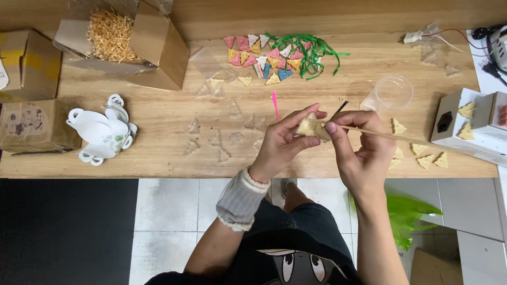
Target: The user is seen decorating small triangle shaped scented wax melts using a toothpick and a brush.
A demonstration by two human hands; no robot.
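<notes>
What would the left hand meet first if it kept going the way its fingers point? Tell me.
The left hand points up and right; just beyond the yellowish triangle it pinches lies the right hand with its thin wooden stick. Depth looks shared.

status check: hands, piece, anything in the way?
Left hand pinching small yellow triangle above wooden table. Right hand holding thin stick, tip at the triangle. Nothing between the hands; coloured triangles and green ribbon lie farther back.
</notes>
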